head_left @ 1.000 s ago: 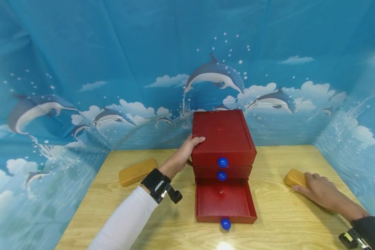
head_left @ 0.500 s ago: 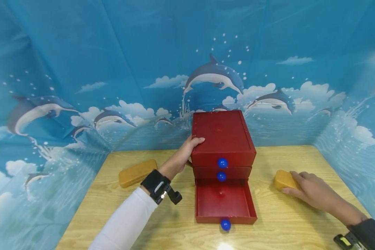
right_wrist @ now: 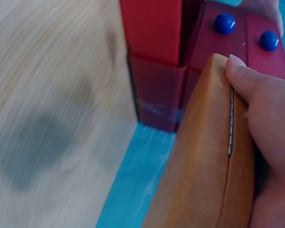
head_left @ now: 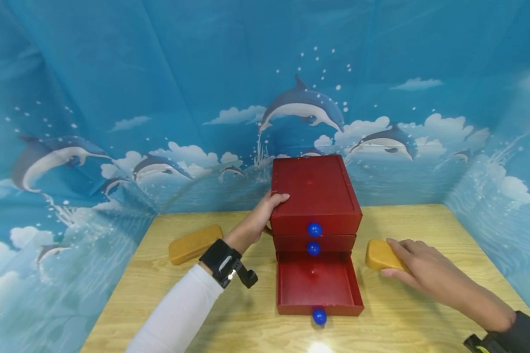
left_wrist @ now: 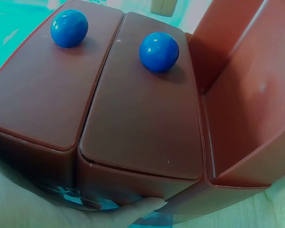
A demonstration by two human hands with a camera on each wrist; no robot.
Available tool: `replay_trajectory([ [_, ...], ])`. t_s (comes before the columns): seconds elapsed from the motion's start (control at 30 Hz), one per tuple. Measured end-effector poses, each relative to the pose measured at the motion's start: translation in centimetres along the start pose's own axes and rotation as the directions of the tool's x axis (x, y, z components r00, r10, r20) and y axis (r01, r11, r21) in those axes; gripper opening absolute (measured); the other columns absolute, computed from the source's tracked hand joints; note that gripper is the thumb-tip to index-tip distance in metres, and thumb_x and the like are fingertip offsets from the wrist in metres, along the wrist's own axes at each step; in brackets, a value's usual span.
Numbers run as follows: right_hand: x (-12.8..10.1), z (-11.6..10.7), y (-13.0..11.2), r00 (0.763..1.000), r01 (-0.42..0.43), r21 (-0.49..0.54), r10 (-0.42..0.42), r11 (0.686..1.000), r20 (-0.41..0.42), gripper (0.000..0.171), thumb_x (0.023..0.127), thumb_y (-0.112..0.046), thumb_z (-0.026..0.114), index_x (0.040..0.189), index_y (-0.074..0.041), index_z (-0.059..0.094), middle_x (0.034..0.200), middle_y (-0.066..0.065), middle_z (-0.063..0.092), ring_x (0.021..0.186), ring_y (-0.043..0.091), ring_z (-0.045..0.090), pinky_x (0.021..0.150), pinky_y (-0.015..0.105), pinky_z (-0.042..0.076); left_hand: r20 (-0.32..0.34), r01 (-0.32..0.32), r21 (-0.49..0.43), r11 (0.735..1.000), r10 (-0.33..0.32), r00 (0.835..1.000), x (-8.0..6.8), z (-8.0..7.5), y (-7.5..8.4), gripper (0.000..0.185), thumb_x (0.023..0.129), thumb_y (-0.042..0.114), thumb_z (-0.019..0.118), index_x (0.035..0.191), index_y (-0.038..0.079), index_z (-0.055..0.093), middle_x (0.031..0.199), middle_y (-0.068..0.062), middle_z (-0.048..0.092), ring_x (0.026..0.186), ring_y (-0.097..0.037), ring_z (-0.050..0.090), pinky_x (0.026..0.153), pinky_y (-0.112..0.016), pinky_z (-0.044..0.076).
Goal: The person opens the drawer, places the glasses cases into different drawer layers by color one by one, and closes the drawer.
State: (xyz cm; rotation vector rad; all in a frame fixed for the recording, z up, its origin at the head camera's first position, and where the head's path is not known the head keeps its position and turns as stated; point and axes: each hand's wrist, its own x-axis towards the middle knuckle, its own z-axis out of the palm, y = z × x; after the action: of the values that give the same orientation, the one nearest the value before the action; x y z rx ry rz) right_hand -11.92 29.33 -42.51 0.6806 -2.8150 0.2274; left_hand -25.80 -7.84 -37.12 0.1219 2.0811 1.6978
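My left hand (head_left: 259, 215) holds the left side of a red drawer cabinet (head_left: 311, 189), its thumb over the top edge and its other fingers along the side. The cabinet's lowest drawer (head_left: 315, 287) is pulled out, its bare red floor showing. Two drawers above it are closed, each with a round blue knob. Right of the cabinet, my right hand (head_left: 428, 267) grips a tan glasses case (head_left: 380, 254) between thumb and fingers, a little apart from the cabinet. A metal hinge on this case (right_wrist: 199, 156) shows in the right wrist view.
A second tan glasses case (head_left: 195, 244) lies on the wooden table (head_left: 159, 304), left of the cabinet and beside my left forearm. A blue dolphin-print cloth (head_left: 203, 98) hangs behind the table and along its sides.
My right hand has carried the glasses case leftward, closer to the cabinet. My left hand, the cabinet and the second case have stayed in place.
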Motion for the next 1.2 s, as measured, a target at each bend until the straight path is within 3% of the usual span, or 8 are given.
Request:
replay_trajectory([
  [0.17, 0.3, -0.5, -1.8, 0.996, 0.047, -0.026, -0.049, 0.999, -0.073, 0.071, 0.087, -0.05, 0.079, 0.134, 0.001, 0.064, 0.113, 0.015, 0.071, 0.09, 0.025, 0.067, 0.07, 0.042, 0.05, -0.002, -0.002, -0.011, 1.0, 0.002, 1.0, 0.2, 0.0, -0.1, 0.077, 0.095, 0.062, 0.053, 0.16, 0.032, 0.026, 0.142, -0.014, 0.056, 0.118, -0.033, 0.064, 0.078, -0.052, 0.058],
  [0.5, 1.5, -1.1, -5.7, 0.984, 0.158, -0.015, -0.159, 0.987, -0.083, 0.067, 0.089, -0.057, 0.074, 0.13, -0.004, 0.065, 0.115, 0.002, 0.068, 0.097, 0.016, 0.061, 0.076, 0.038, 0.054, -0.006, 0.002, -0.01, 1.0, -0.002, 1.0, 0.2, -0.2, -0.1, 0.08, 0.095, 0.062, 0.053, 0.162, 0.032, 0.022, 0.144, -0.014, 0.055, 0.119, -0.034, 0.063, 0.079, -0.054, 0.058],
  [0.83, 3.9, -0.2, -8.9, 0.971, 0.24, -0.011, -0.24, 0.971, 0.009, 0.074, 0.097, -0.064, 0.059, 0.136, -0.001, 0.063, 0.112, 0.003, 0.067, 0.098, 0.018, 0.062, 0.086, 0.041, 0.056, 0.008, 0.0, -0.014, 1.0, 0.0, 1.0, 0.1, 0.0, 0.1, 0.079, 0.095, 0.063, 0.053, 0.162, 0.034, 0.022, 0.144, -0.013, 0.056, 0.12, -0.033, 0.063, 0.079, -0.053, 0.058],
  [1.0, 4.9, 0.7, -10.0, 0.951, 0.309, -0.025, -0.309, 0.951, 0.001, 0.07, 0.1, -0.061, 0.057, 0.133, 0.001, 0.066, 0.109, 0.004, 0.069, 0.094, 0.017, 0.063, 0.082, 0.039, 0.056, 0.003, 0.004, -0.017, 1.0, -0.004, 1.0, 0.1, 0.0, 0.1, 0.081, 0.095, 0.062, 0.053, 0.163, 0.035, 0.019, 0.145, -0.013, 0.055, 0.121, -0.034, 0.063, 0.08, -0.054, 0.058],
  [1.2, 5.9, 1.9, -10.7, 0.945, 0.326, -0.024, -0.325, 0.945, 0.035, 0.067, 0.101, -0.057, 0.059, 0.129, 0.004, 0.068, 0.102, 0.007, 0.07, 0.085, 0.017, 0.063, 0.074, 0.034, 0.056, 0.003, 0.005, -0.008, 1.0, -0.005, 1.0, 0.1, -0.1, -0.1, 0.079, 0.096, 0.062, 0.053, 0.162, 0.033, 0.022, 0.144, -0.013, 0.056, 0.121, -0.033, 0.063, 0.081, -0.054, 0.057],
])
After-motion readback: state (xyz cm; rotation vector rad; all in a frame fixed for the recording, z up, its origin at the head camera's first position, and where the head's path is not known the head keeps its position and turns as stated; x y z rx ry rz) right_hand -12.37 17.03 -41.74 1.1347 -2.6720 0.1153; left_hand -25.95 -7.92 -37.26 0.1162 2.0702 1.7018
